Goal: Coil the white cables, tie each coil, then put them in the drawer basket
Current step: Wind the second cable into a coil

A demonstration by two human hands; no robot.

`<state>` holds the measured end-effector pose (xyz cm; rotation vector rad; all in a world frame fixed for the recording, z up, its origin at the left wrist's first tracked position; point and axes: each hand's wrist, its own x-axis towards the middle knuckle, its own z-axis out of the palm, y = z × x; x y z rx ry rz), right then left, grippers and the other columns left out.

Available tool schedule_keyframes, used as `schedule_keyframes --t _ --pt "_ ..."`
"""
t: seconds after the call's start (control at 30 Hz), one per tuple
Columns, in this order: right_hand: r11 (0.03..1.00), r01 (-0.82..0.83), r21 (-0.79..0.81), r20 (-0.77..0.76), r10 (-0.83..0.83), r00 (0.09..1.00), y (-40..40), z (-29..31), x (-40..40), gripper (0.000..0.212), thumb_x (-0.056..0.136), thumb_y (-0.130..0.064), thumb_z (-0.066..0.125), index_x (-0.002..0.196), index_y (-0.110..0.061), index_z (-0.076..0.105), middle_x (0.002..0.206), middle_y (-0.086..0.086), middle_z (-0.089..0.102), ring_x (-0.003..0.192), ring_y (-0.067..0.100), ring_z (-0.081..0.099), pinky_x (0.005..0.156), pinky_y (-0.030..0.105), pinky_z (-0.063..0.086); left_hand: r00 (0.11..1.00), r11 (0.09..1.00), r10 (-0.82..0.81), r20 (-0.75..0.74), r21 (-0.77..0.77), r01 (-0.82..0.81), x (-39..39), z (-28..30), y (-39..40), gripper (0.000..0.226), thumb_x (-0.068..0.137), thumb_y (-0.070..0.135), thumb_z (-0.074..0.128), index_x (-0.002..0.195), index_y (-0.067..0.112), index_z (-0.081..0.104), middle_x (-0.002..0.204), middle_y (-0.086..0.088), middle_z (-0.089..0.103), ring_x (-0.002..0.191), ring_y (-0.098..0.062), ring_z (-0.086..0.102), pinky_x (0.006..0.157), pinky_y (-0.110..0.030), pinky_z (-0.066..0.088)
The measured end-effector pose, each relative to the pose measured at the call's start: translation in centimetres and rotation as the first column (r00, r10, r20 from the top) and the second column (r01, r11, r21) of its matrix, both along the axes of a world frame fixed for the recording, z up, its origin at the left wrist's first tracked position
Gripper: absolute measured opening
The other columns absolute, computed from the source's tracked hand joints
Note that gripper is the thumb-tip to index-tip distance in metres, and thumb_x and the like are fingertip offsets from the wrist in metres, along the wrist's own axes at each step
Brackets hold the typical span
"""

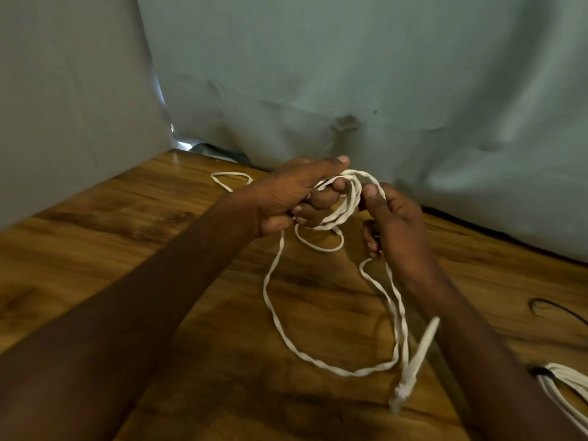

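Above the wooden table, my left hand grips several loops of a white cable. My right hand pinches the same cable just right of those loops, thumb on top. A long slack loop of this cable hangs down onto the table between my forearms. Its connector end dangles in front of my right forearm. A second white cable bundle lies at the right edge, bound by a dark tie. The drawer basket is not in view.
Grey-green cloth hangs behind the table and along its left side. A thin white loop lies on the table at the back left. A thin dark band lies at the right.
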<state>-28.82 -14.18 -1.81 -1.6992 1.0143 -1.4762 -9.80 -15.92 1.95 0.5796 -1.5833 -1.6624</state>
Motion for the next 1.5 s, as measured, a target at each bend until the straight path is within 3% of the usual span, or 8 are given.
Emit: schedule_keyframes --t 0.17,0.33,0.53,0.73,1.0,1.13,1.23,1.5 --pt "0.971 0.067 -0.231 -0.390 -0.155 0.907 -0.2 -1.1 0.3 0.050 0.113 -0.030 0.039 0.072 -0.011 0.062 0.060 -0.002 0.063 0.058 0.009 0.061 0.066 0.027 0.046 0.963 0.976 -0.083 -0.255 0.173 0.130 -0.1 0.1 -0.4 0.042 0.111 0.042 0.031 0.079 0.018 0.044 0.041 0.011 0.028 0.029 -0.002 0.023 0.035 -0.018 0.021" --pt "0.971 0.074 -0.227 -0.640 -0.206 0.741 0.1 -1.0 0.9 0.006 0.101 -0.028 0.062 0.098 -0.029 0.068 0.074 -0.021 0.062 0.073 0.000 0.059 0.070 0.023 0.043 0.744 0.917 0.094 -0.662 0.349 0.194 -0.2 -0.2 -1.3 0.040 0.112 0.031 0.030 0.077 0.016 0.043 0.041 0.007 0.036 0.028 -0.006 0.036 0.034 -0.019 0.032" --pt "0.980 -0.124 -0.157 -0.768 -0.042 0.639 1.7 -1.0 3.0 0.019 0.091 -0.037 0.074 0.107 -0.028 0.067 0.077 -0.022 0.053 0.074 -0.005 0.052 0.071 0.018 0.038 0.535 0.912 0.374 -0.757 0.405 -0.065 0.0 1.1 -0.7 0.048 0.112 0.032 0.036 0.080 0.005 0.059 0.061 -0.006 0.068 0.050 -0.019 0.069 0.045 -0.022 0.054" --pt "0.983 -0.182 0.031 -0.582 0.165 0.796 1.8 0.3 2.2 0.018 0.096 -0.023 0.072 0.090 -0.006 0.075 0.058 -0.009 0.065 0.055 0.006 0.062 0.055 0.019 0.045 0.877 0.871 0.415 -0.243 -0.174 -0.460 -3.4 0.5 0.9 0.041 0.114 0.036 0.028 0.090 0.008 0.046 0.068 -0.020 0.072 0.054 -0.026 0.071 0.052 -0.027 0.053" --pt "0.791 -0.448 0.416 -0.084 0.524 0.848 3.0 2.1 0.8 0.058 0.097 -0.043 0.059 0.114 0.012 0.064 0.062 0.017 0.061 0.040 0.018 0.050 0.041 0.019 0.038 0.823 0.715 0.568 -0.026 -0.481 -0.508 -2.5 -0.3 1.5 0.044 0.113 0.032 0.038 0.100 -0.008 0.052 0.065 -0.008 0.068 0.042 -0.013 0.058 0.041 -0.019 0.042" --pt "0.856 -0.435 0.279 -0.093 0.474 0.875 3.6 2.6 0.4 0.043 0.100 -0.046 0.050 0.101 -0.010 0.074 0.064 0.013 0.061 0.044 0.018 0.046 0.043 0.023 0.032 0.830 0.706 0.557 -0.024 -0.513 -0.488 -1.9 -0.7 1.0 0.041 0.113 0.028 0.038 0.092 -0.006 0.051 0.050 0.002 0.055 0.034 -0.016 0.046 0.037 -0.021 0.034" --pt "0.871 -0.450 0.196 0.177 0.420 0.890 3.2 3.1 0.2 0.024 0.097 -0.028 0.057 0.114 -0.016 0.070 0.067 0.006 0.057 0.046 0.013 0.040 0.044 0.021 0.026 0.832 0.733 0.554 0.017 -0.485 -0.478 -1.2 -1.0 -0.2 0.038 0.113 0.021 0.041 0.086 0.003 0.061 0.055 0.002 0.051 0.044 -0.010 0.044 0.044 -0.022 0.034" --pt "0.834 -0.548 0.066 0.594 0.408 0.693 1.5 3.0 -1.0 0.077 0.093 -0.047 0.059 0.158 -0.014 0.035 0.123 0.004 0.066 0.074 0.010 0.061 0.053 0.020 0.043 0.883 0.886 0.394 0.255 -0.361 -0.291 -2.0 -1.3 0.2 0.055 0.112 0.037 0.040 0.073 0.002 0.056 0.048 -0.009 0.042 0.035 -0.016 0.034 0.040 -0.017 0.026"
